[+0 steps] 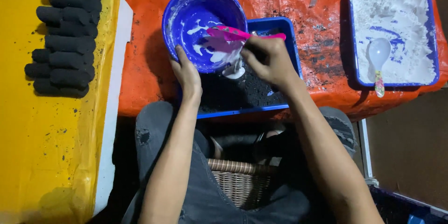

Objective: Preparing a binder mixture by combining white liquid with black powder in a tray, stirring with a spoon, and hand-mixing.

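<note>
From the head view, the left hand [186, 75] grips the near rim of a tilted blue bowl [204, 24] streaked with white paste. The right hand [268, 60] is clamped on a pink scraper [228, 34], pushing paste over the bowl's edge into a blue tray [289, 42] of black powder.

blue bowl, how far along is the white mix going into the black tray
Done: black rolls stacked on the yellow sheet. In hand: left hand tilts the blue bowl; right hand scrapes white paste with a pink scraper onto the black tray. Left: smears inside the bowl.
</note>
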